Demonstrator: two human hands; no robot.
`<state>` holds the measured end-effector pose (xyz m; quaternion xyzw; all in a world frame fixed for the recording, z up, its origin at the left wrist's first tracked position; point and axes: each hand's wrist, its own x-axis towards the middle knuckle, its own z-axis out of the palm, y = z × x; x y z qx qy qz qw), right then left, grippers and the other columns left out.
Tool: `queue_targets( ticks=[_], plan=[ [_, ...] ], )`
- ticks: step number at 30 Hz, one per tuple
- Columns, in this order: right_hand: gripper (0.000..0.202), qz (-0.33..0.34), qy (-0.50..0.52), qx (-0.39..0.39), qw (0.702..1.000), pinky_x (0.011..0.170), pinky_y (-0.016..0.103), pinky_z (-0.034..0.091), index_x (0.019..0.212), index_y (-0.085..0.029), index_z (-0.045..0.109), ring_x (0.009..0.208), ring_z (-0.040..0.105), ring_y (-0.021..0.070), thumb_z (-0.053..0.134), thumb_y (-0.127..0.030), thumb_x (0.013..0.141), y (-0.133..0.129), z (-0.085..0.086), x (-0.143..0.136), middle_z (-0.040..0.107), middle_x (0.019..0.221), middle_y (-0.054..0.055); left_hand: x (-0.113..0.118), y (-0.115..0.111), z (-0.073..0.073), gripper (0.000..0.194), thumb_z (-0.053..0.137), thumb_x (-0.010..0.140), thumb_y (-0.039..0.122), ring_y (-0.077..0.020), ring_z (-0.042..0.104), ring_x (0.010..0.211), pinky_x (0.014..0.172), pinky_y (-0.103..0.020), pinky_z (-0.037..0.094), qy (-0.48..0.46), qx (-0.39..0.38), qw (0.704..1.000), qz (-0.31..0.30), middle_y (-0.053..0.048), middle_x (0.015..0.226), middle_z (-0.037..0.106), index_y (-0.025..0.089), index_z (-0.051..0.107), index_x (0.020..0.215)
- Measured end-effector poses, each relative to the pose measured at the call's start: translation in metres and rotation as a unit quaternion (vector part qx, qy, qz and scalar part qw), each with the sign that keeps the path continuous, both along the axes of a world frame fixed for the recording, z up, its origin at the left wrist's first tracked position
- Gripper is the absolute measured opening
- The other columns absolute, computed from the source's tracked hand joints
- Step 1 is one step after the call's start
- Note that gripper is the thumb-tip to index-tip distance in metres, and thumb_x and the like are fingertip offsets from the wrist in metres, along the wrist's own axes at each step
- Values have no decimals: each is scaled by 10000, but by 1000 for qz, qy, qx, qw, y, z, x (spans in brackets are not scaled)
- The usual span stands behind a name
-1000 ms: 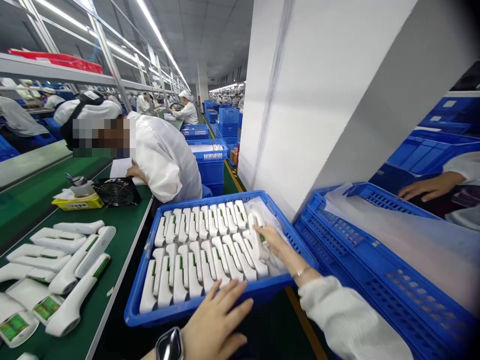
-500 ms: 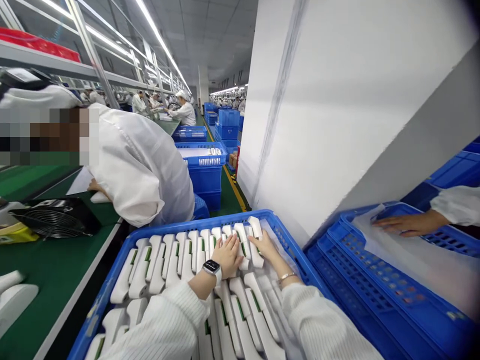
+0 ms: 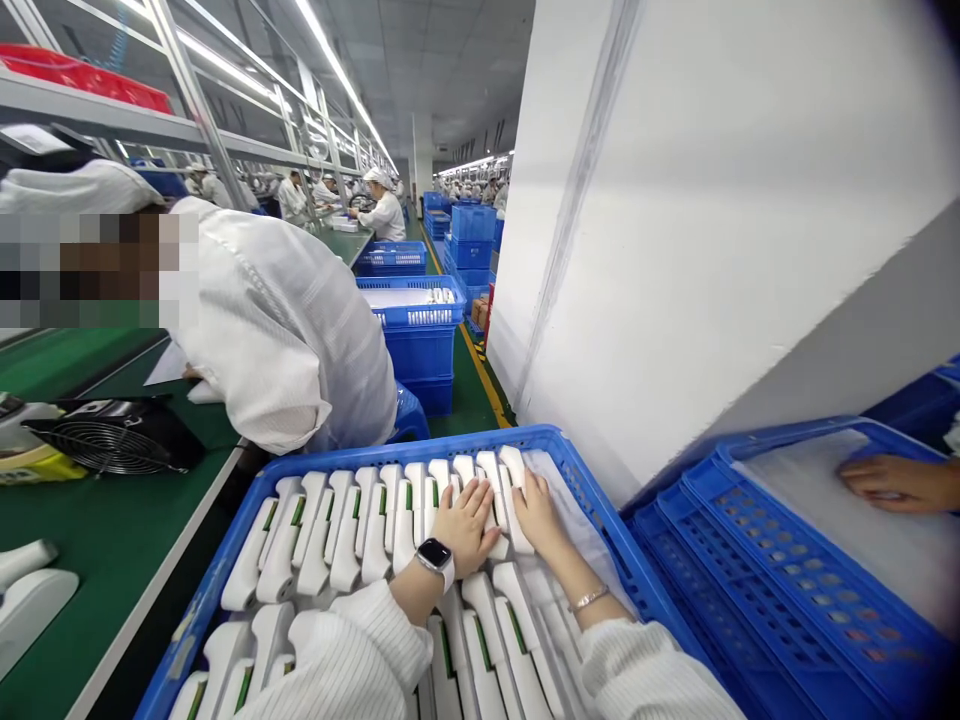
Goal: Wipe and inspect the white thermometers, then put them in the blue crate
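Observation:
A blue crate (image 3: 420,447) holds rows of white curved plastic housings (image 3: 349,530), each with a green strip showing along one side. My left hand (image 3: 465,525), with a watch at the wrist, lies flat with stretched fingers over housings toward the right of the far row. At that row's right end, my right hand (image 3: 541,518) has its thumb and fingers about the last white plastic housing (image 3: 516,485); part of its grip is hidden. White sheet material (image 3: 577,510) lines the crate beside it. My sleeves cover part of the near row.
At left, a person in white (image 3: 277,320) leans over a green workbench (image 3: 112,540) bearing a black fan (image 3: 120,435). A white pillar (image 3: 637,220) rises ahead right. Stacked blue crates (image 3: 787,560) stand at right, where another person's hand (image 3: 896,483) rests on a white sheet.
The last housing has settled lower into the row under my right hand. My left hand has shifted slightly right. The other person's hand at right has moved rightward along the sheet.

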<state>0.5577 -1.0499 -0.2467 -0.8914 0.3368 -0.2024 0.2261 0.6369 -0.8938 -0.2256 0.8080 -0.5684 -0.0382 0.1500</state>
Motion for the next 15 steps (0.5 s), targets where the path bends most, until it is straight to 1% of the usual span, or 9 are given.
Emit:
queue_targets(
  ticks=[5, 8, 11, 13, 15],
  plan=[
    [358, 24, 50, -13, 998, 955, 448, 435, 1261, -158, 469, 1166, 497, 239, 515, -232, 913, 8, 9, -3, 490, 1299, 111, 2, 6, -1, 610, 192, 918, 490, -264, 204, 1397, 1102, -584, 195, 10, 1, 1000, 3, -93, 1514, 239, 178, 213, 1441],
    [375, 29, 79, -27, 996, 955, 406, 433, 1290, -132, 444, 1169, 505, 234, 468, -206, 923, 13, 15, -5, 473, 1327, 142, 1, 5, 5, 566, 239, 914, 475, -287, 197, 1397, 1091, -621, 167, 11, -5, 1000, -9, -84, 1515, 238, 238, 254, 1428],
    [402, 22, 111, -39, 993, 903, 353, 453, 1312, -94, 433, 1130, 550, 252, 403, -199, 925, 18, 16, -5, 456, 1340, 207, 0, -4, 13, 549, 306, 897, 474, -268, 213, 1395, 1097, -622, 156, 9, -15, 999, -37, -49, 1513, 253, 287, 280, 1412],
    [428, 20, 131, -45, 990, 857, 342, 468, 1325, -62, 419, 1090, 582, 271, 361, -208, 927, 20, 15, -5, 448, 1343, 239, 0, -12, 16, 571, 300, 898, 462, -247, 234, 1388, 1103, -604, 174, 9, -21, 999, -44, -50, 1510, 258, 259, 240, 1428],
    [453, 23, 148, -50, 987, 842, 340, 472, 1343, -30, 390, 1079, 590, 276, 317, -210, 934, 22, 14, -5, 419, 1368, 247, 0, -21, 15, 588, 266, 907, 446, -240, 244, 1384, 1103, -586, 196, 11, -25, 999, -39, -64, 1511, 249, 214, 197, 1443]
  ],
)
